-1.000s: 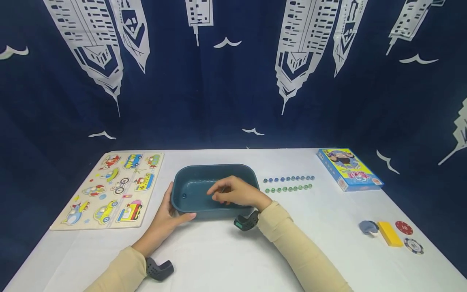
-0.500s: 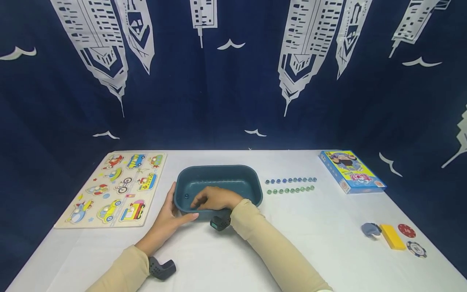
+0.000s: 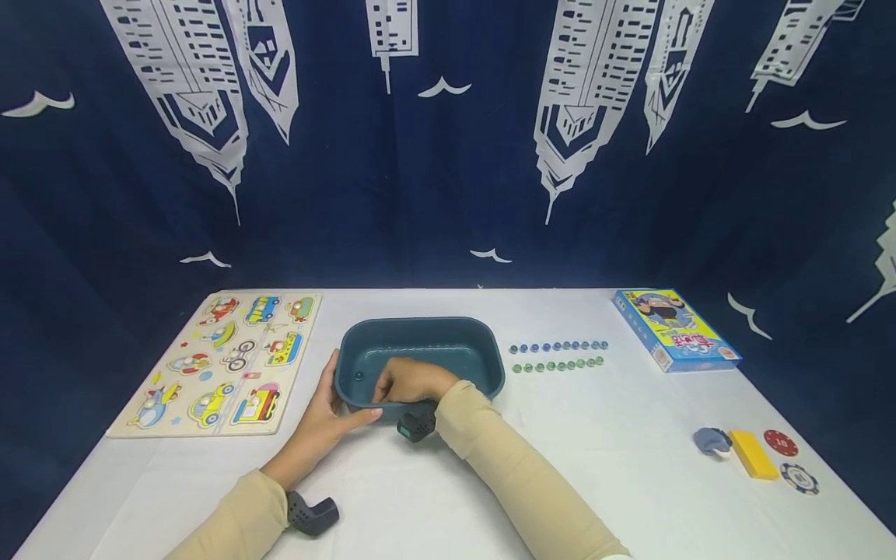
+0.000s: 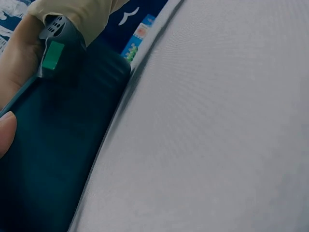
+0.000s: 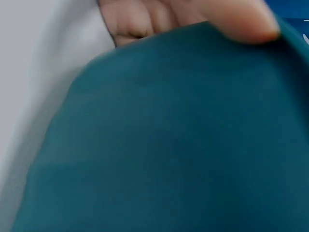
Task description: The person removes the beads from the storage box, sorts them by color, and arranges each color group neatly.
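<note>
A teal rectangular basin [image 3: 420, 328] sits at mid-table. My left hand [image 3: 323, 424] grips its near left corner, fingers along the left end and thumb on the front wall; the thumb [image 4: 6, 135] also shows in the left wrist view. Inside the basin, close to the front wall, my right hand [image 3: 413, 381] has bent fingers pointing down. Its fingertips are hidden, and I cannot tell whether they hold anything. A small dark marble [image 3: 359, 376] lies on the basin floor left of them. In the right wrist view, the basin's outer wall [image 5: 159, 135] fills most of the frame.
Right of the basin run a row of blue marbles [image 3: 558, 347] and a row of green marbles [image 3: 561, 365]. A wooden picture puzzle [image 3: 217, 365] lies left. Farther right are a boxed game [image 3: 675, 330], a yellow block [image 3: 753, 454], a grey-blue object [image 3: 712, 442] and two chips [image 3: 781, 442].
My right hand has moved left and nearer inside the basin, its fingers lowering toward the floor. The left hand keeps its hold. The head view has shifted slightly.
</note>
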### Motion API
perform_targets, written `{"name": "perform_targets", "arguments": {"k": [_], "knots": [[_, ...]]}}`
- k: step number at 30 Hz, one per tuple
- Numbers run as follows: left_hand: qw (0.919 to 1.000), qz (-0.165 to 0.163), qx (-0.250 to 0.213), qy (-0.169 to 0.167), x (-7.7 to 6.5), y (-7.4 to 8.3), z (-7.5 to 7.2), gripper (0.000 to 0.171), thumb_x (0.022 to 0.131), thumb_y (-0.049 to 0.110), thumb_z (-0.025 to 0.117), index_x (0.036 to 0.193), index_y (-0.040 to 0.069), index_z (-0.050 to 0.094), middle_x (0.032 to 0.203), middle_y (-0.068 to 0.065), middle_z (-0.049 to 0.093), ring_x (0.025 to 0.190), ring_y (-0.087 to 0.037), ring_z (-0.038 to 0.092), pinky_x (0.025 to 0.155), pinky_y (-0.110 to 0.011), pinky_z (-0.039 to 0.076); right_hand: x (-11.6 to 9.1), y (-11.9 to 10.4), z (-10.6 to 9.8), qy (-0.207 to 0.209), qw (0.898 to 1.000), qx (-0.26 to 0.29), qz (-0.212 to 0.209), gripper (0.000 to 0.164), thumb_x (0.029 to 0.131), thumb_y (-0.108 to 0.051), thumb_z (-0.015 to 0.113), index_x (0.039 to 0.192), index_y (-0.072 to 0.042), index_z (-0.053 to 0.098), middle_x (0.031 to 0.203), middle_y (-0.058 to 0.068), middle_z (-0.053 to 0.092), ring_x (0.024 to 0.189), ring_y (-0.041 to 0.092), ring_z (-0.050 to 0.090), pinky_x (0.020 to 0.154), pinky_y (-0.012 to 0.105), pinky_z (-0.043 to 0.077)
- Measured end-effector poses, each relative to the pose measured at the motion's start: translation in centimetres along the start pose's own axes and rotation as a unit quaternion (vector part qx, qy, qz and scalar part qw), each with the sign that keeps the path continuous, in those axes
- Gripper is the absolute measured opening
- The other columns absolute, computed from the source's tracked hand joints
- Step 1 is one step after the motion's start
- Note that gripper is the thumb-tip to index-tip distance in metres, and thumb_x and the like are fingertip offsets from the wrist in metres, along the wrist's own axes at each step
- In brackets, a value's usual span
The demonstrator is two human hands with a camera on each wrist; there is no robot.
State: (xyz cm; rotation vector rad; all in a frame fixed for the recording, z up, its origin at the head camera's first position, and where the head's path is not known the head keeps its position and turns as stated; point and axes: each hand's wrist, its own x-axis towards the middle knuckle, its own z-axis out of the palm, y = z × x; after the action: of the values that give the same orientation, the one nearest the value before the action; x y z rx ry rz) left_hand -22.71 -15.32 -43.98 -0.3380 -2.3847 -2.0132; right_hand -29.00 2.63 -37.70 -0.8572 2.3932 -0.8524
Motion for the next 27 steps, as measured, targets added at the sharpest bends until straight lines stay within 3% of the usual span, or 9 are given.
{"name": "perform_targets", "arguments": {"k": [3,9,13,17,22,27], "knots": [[0.9999,-0.006,0.009,-0.003,0.1,0.0,0.1,0.119,0.082,0.019,0.082,0.16,0.016,-0.007,0.167,-0.01,-0.005,0.153,-0.033,-0.001,0.123,-0.051,0.006,-0.8,0.1,-0.4,0.029,0.999,-0.003,-0.016,0.013,0.083,0.006,0.073,0.087,-0.005,0.079,0.085,0.003,0.075,0.077,0.01,0.064,0.07,0.02,0.053],[0.9994,-0.017,0.031,-0.003,0.2,0.2,0.2,0.12,0.081,0.024,0.083,0.16,0.018,-0.007,0.167,-0.008,-0.004,0.153,-0.034,0.002,0.123,-0.051,0.008,-3.3,0.8,-2.2,0.097,0.991,0.016,-0.086,0.024,0.078,0.011,0.068,0.095,-0.003,0.076,0.09,0.003,0.073,0.078,0.012,0.067,0.068,0.019,0.055],[0.9993,-0.023,0.03,0.0,0.2,0.1,0.2,0.121,0.08,0.024,0.084,0.161,0.019,-0.006,0.168,-0.008,-0.003,0.153,-0.034,0.003,0.123,-0.051,0.008,-5.2,1.6,-3.5,0.133,0.985,0.036,-0.105,0.02,0.082,0.008,0.071,0.098,-0.002,0.074,0.093,0.004,0.072,0.077,0.008,0.067,0.071,0.023,0.058],[0.9994,-0.024,0.026,0.006,0.1,0.0,0.2,0.12,0.079,0.023,0.084,0.161,0.018,-0.004,0.168,-0.006,-0.001,0.153,-0.034,0.004,0.123,-0.051,0.009,-7.2,2.9,-5.2,0.163,0.976,0.086,-0.118,0.018,0.085,0.007,0.068,0.101,-0.001,0.072,0.099,0.014,0.07,0.085,0.016,0.07,0.077,0.03,0.06],[0.9995,-0.02,0.023,0.008,0.1,-0.1,0.2,0.12,0.079,0.021,0.085,0.161,0.016,-0.003,0.168,-0.007,0.0,0.153,-0.034,0.005,0.123,-0.051,0.009,-10.1,5.7,-7.6,0.203,0.962,0.144,-0.11,0.019,0.087,0.008,0.064,0.106,0.004,0.069,0.104,0.023,0.067,0.092,0.036,0.07,0.078,0.035,0.061],[0.9995,-0.017,0.022,0.012,0.1,0.0,0.1,0.12,0.079,0.019,0.085,0.161,0.015,-0.003,0.168,-0.007,0.0,0.152,-0.036,0.005,0.123,-0.052,0.009,-13.4,8.8,-10.4,0.284,0.943,0.158,-0.075,0.025,0.087,0.001,0.069,0.11,0.01,0.065,0.105,0.021,0.069,0.084,0.023,0.072,0.075,0.031,0.061]]}}
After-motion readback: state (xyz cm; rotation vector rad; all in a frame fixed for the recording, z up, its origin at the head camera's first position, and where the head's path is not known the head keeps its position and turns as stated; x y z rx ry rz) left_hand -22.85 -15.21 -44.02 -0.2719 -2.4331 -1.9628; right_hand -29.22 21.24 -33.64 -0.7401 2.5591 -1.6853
